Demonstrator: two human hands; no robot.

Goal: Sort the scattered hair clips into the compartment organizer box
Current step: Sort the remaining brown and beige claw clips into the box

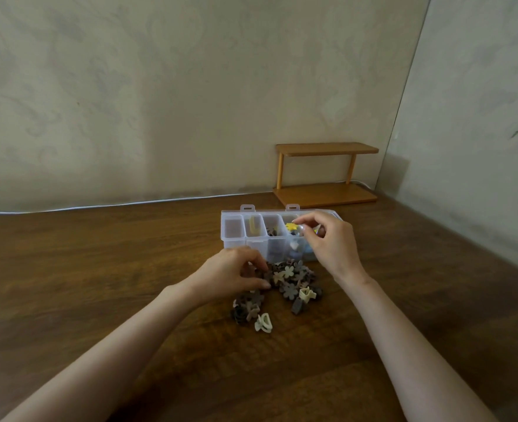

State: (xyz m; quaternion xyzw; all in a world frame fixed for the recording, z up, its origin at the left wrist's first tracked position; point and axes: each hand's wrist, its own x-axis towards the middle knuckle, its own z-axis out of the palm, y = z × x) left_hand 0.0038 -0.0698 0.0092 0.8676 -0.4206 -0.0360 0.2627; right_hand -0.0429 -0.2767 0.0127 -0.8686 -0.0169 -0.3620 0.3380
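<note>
Table: a dark wooden table against a pale wall, with a small wooden shelf at the far right corner.
Organizer box: a clear plastic organizer box lies open just beyond the clips, its row of compartments running left to right.
Box contents: the leftmost compartment looks bare; the next holds a pale yellowish piece; the 3rd holds dark brown clips; further right a yellow clip and bluish pieces show, partly hidden by the hand.
Clip pile: loose hair clips, mostly brown and beige flower shapes, lie heaped on the table directly in front of the box, between the 2 hands.
Stray clip: 1 cream claw clip lies at the near edge of the pile.
Left hand: the left hand rests on the pile's left side, fingers curled down with thumb and fingertips touching brown clips; whether it has 1 pinched I cannot tell.
Right hand: the right hand hovers over the box's right compartments, thumb and forefinger pinched together just beside the yellow clip; what they hold, if anything, I cannot tell.
</note>
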